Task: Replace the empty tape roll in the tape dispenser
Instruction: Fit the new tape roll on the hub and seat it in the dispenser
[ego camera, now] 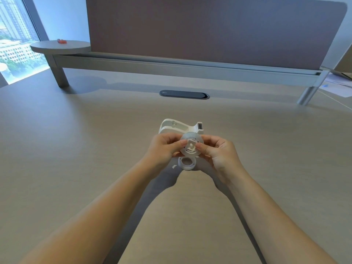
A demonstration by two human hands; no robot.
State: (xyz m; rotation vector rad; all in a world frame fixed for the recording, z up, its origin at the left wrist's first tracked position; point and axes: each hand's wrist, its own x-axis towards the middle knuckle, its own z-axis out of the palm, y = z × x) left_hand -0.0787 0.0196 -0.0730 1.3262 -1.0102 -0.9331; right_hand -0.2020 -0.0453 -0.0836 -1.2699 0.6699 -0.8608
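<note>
A white tape dispenser (177, 126) stands on the desk just beyond my hands, its roll bay open on top. Both hands hold a round tape roll with a white hub (191, 146) in front of it, above the desk. My left hand (163, 147) pinches the roll's left edge. My right hand (219, 151) pinches its right edge, thumb on the hub. Below the roll, a white ring-shaped core (187, 163) lies on the desk between my wrists.
The beige desk (76, 149) stretches wide on all sides. A dark oval cable port (184, 94) sits farther back. A divider panel on a metal rail (190, 69) closes the far side. Papers (337, 86) lie at the far right, a round shelf (61, 46) at far left.
</note>
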